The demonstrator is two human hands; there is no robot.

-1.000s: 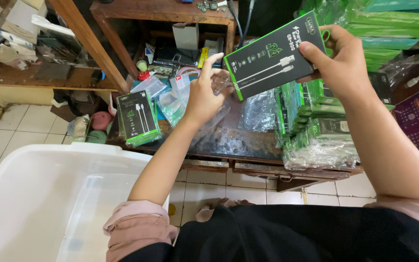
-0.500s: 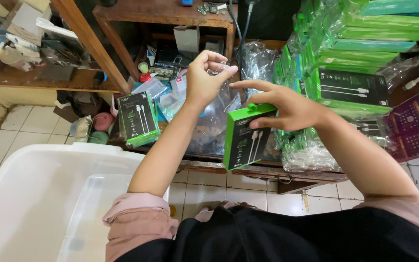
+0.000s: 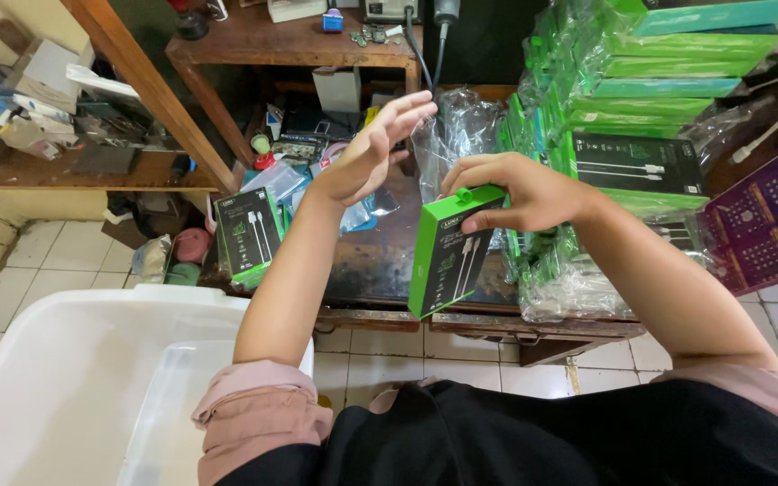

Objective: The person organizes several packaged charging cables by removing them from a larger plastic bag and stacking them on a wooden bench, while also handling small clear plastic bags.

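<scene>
One green cable box (image 3: 447, 252) is gripped at its top by our right hand (image 3: 520, 191); our left hand (image 3: 373, 153), just beside it, is spread and holds nothing.

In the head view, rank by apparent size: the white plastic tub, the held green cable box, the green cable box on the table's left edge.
1. White plastic tub, largest.
2. Green cable box in the right hand.
3. Green cable box on the table's left edge; similar packaging, maybe smaller only because it lies farther away.
</scene>
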